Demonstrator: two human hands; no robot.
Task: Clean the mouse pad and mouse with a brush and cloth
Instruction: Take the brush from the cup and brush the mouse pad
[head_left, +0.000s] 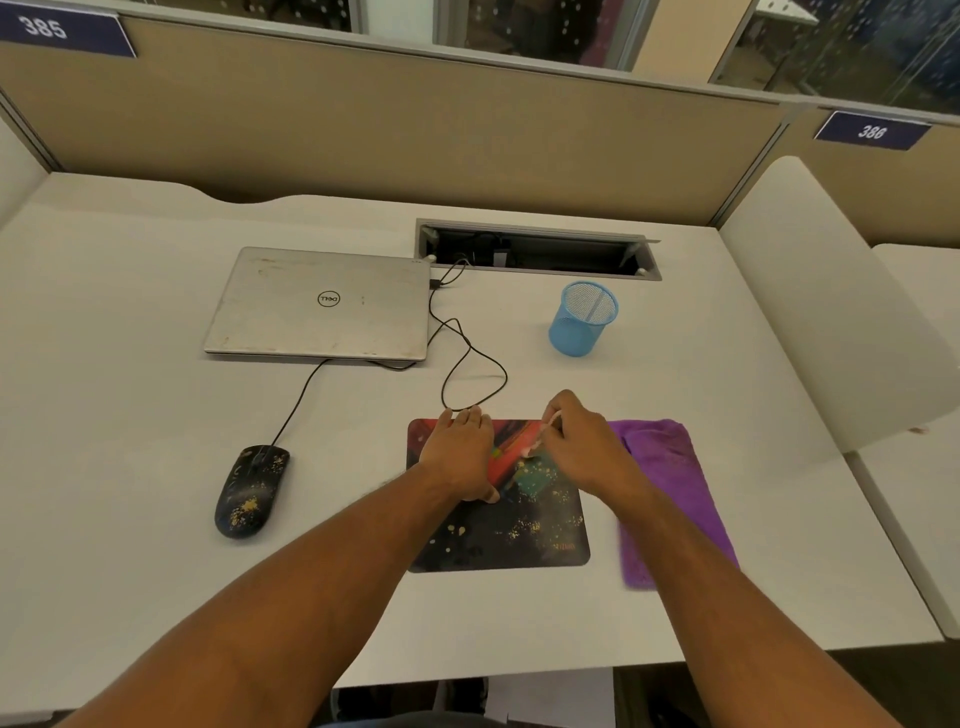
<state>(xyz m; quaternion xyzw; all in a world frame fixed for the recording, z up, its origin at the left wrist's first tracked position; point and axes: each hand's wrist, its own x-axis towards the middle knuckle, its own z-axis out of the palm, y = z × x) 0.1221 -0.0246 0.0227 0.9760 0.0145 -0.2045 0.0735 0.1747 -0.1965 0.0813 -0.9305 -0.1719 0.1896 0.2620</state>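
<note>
- Your left hand (460, 457) lies flat, fingers spread, pressing the mouse pad (519, 525).
- Your right hand (582, 441) pinches a pale brush (543, 436) against the pad.
- Purple cloth (670, 467) sits just right; mouse (252, 491) well left.

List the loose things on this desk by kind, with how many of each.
Laptop: 1
Mouse: 1
Mouse pad: 1
Brush: 1
Purple cloth: 1
Blue mesh cup: 1
Total: 6
</note>
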